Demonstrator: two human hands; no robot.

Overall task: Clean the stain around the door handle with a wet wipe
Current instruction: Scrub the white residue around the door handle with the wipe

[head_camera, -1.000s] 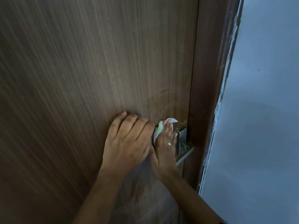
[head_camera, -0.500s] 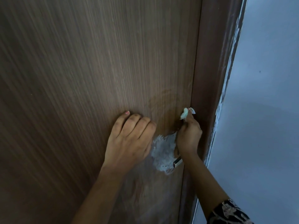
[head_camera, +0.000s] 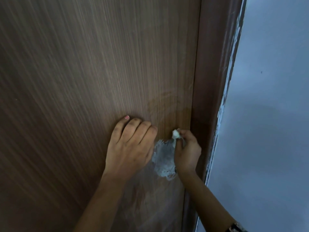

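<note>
A whitish smeared stain (head_camera: 163, 159) shows on the brown wooden door (head_camera: 92, 72), between my two hands. My left hand (head_camera: 130, 146) lies flat against the door just left of the stain, fingers pointing up. My right hand (head_camera: 187, 151) pinches a small crumpled white wet wipe (head_camera: 175, 134) against the door at the stain's upper right edge. The door handle is almost wholly hidden behind my right hand. A faint damp patch (head_camera: 164, 104) marks the wood above the hands.
The dark brown door frame (head_camera: 215, 81) runs down right beside my right hand. Beyond it is a pale grey wall (head_camera: 270, 114) with chipped paint along the frame's edge.
My right hand with the wipe moved from the handle up toward the frame, then back down and left to the stain's top edge. The white stain came into view. My left hand stayed put.
</note>
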